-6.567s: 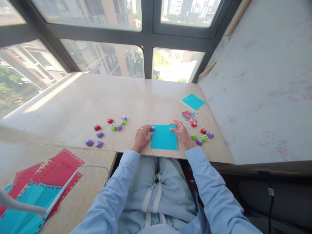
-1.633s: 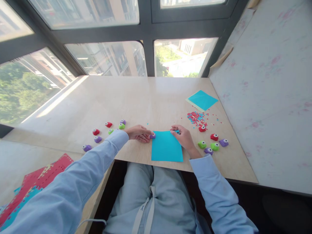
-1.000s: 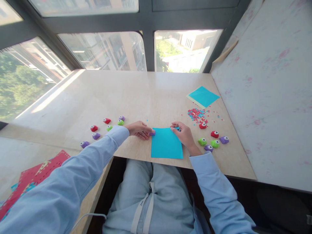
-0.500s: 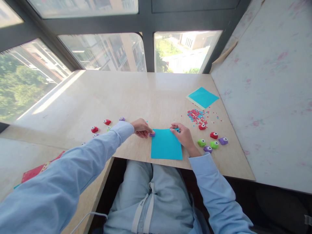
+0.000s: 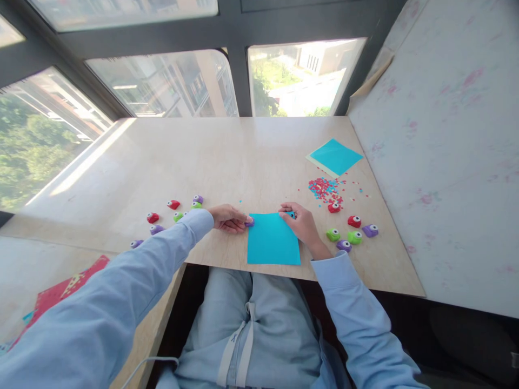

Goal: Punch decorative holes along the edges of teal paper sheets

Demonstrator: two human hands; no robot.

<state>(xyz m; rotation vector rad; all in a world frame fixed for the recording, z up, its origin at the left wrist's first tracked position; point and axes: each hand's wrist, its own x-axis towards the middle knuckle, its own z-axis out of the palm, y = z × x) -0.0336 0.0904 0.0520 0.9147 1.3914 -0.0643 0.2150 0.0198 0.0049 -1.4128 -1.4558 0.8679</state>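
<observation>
Pinching a small purple punch at the far left corner of the blue paper sheet, left hand has its grip pressed together on it; right hand grip pinches the sheet's far right corner, something small and blue under the fingertips, can't tell what; sheet lies flat at the near edge of the table, in front of the person's lap; paper looks thin, light, floppy, creases easily, best held at corners or edges; punch looks hard plastic, small, easy to slip; right of it loose punches and confetti scraps, a second blue sheet farther off; more punches to the left; red punched paper at near left.
</observation>
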